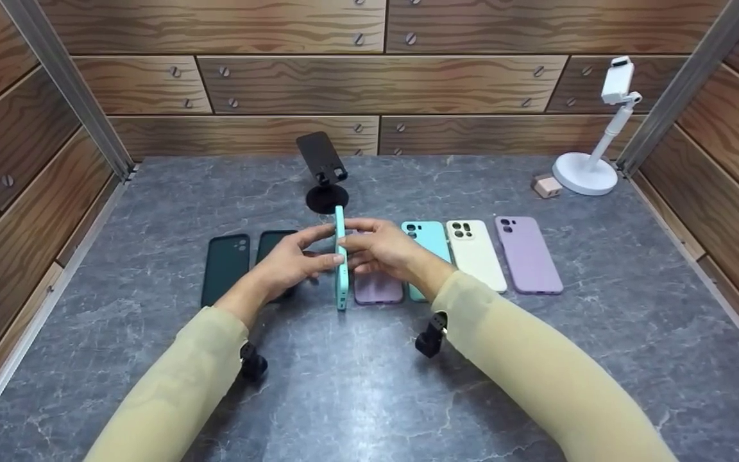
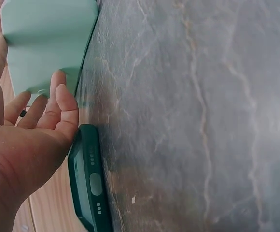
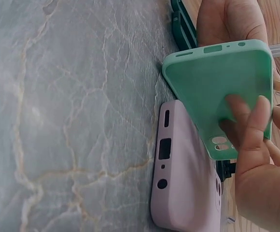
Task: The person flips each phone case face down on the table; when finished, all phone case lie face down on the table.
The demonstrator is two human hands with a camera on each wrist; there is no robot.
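Note:
A mint green phone case (image 1: pixel 341 266) stands on edge above the grey table (image 1: pixel 356 385), held between both hands. My left hand (image 1: pixel 319 251) pinches it from the left, thumb on top, fingers against its face. My right hand (image 1: pixel 358 247) grips it from the right. In the left wrist view the left hand (image 2: pixel 34 121) curls against the mint case (image 2: pixel 48 43). In the right wrist view my right hand's fingers (image 3: pixel 256 140) lie on the back of the mint case (image 3: pixel 212 82), just above a lilac case (image 3: pixel 183 179).
Cases lie in a row: two dark green (image 1: pixel 225 268) (image 1: pixel 272 242), lilac (image 1: pixel 377 289), light teal (image 1: pixel 428 239), cream (image 1: pixel 475 253), purple (image 1: pixel 528 253). A black phone stand (image 1: pixel 324 173) is behind; a white stand (image 1: pixel 594 144) and small charger (image 1: pixel 546 186) at back right.

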